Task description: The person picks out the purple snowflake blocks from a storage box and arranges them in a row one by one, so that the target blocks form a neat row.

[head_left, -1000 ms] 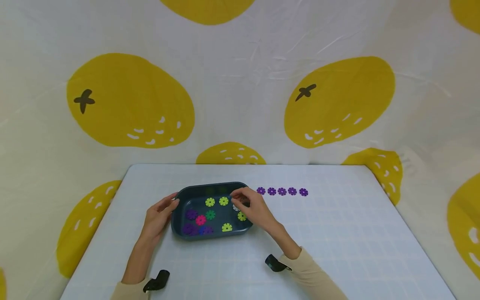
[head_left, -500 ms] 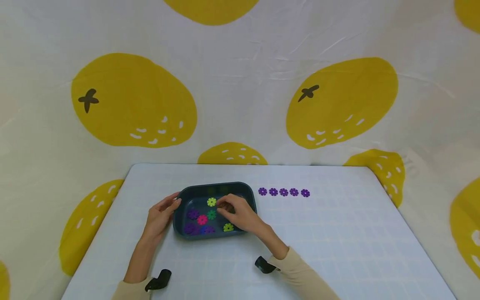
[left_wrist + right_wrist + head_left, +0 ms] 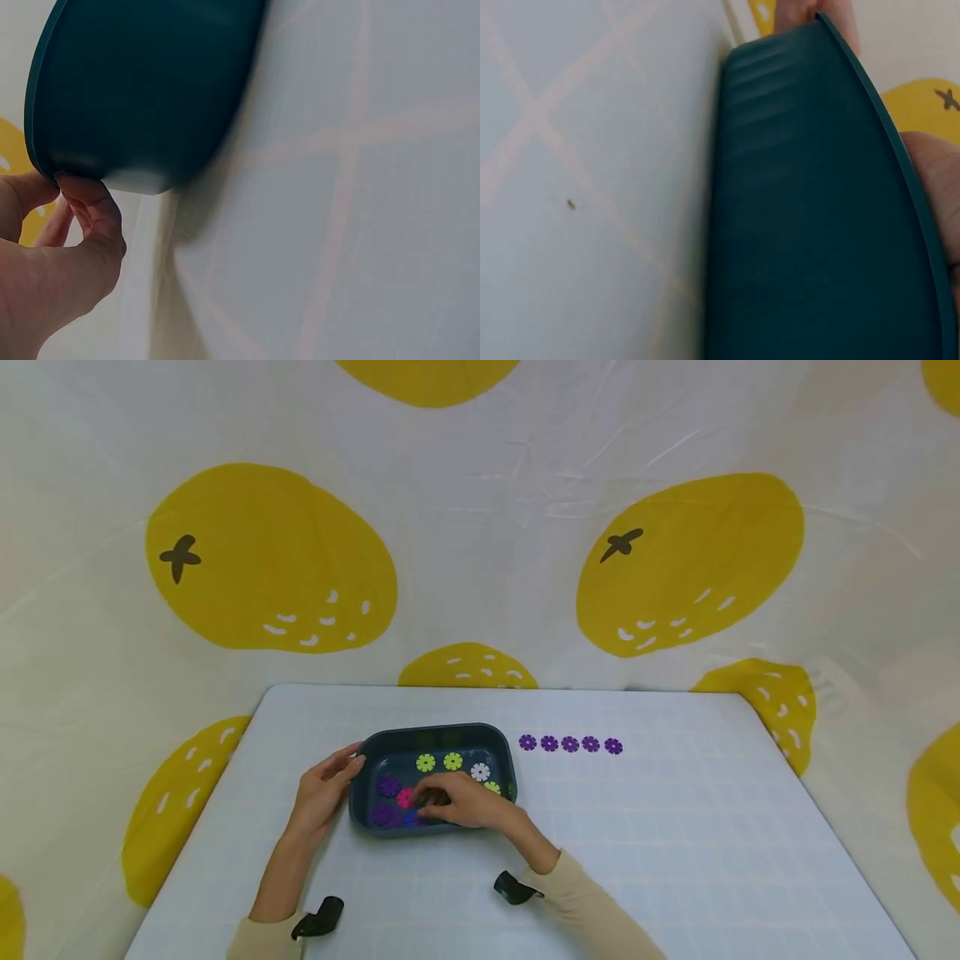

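Note:
A dark teal tray [image 3: 498, 745] sits on the white gridded table [image 3: 675, 835]. In it lie lime discs [image 3: 426, 762], a white disc [image 3: 480, 772], a pink disc [image 3: 406, 797] and purple discs [image 3: 387, 787]. My left hand [image 3: 351, 770] grips the tray's left rim, thumb on top and fingers curled under the edge [image 3: 90, 206]. My right hand [image 3: 423, 806] reaches into the tray's front part, its fingertips low over the pink and purple discs. Whether it pinches one is hidden. The right wrist view shows only the tray's outer wall [image 3: 802, 210].
A straight row of several purple discs [image 3: 570, 743] lies on the table right of the tray. A cloth with big yellow fruit prints [image 3: 690, 560] hangs behind and around the table. Bare table surface stretches to the right and front.
My right hand has moved from the tray's back right across to its front left, uncovering the white and lime discs. The left hand has stayed on the rim.

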Tool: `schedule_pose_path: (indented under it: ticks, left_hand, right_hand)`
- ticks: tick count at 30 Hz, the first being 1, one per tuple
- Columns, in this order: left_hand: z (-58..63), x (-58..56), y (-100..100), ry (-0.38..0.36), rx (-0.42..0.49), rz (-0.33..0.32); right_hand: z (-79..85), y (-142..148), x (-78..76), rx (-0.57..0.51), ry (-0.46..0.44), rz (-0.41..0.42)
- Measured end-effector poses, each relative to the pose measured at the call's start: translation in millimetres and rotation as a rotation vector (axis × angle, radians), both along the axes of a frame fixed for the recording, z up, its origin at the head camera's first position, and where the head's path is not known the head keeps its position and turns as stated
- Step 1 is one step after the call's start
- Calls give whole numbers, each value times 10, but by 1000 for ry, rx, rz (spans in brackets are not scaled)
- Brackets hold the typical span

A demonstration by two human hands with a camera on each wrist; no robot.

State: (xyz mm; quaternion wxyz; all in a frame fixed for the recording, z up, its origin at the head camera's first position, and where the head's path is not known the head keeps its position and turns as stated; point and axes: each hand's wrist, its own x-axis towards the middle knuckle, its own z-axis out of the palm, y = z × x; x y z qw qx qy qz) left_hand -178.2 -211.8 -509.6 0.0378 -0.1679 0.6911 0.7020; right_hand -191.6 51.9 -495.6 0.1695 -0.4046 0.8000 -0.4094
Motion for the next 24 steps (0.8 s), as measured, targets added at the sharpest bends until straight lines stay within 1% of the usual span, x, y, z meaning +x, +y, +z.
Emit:
schedule_pose_path:
  ticks: [3,7,14,19,24]
  left_hand:
    - [-13,-1,0,-2,-3,-5]
    - [-18,-3,-3,-4,-9,-8]
    - [2,5,8,-19,-26,-8]
    - [11,8,8,-31,-34,4]
    - [3,8,-1,-26,-27,6]
  right_hand:
    - [-1,-4,-15,22,-75,19]
    - [-14,-9,-41,41,-127,19]
    - [-47,2,-64,84,-106,16]
    - [-71,5,-70,99,-103,12]
    - [-85,-9,-81,123,-89,18]
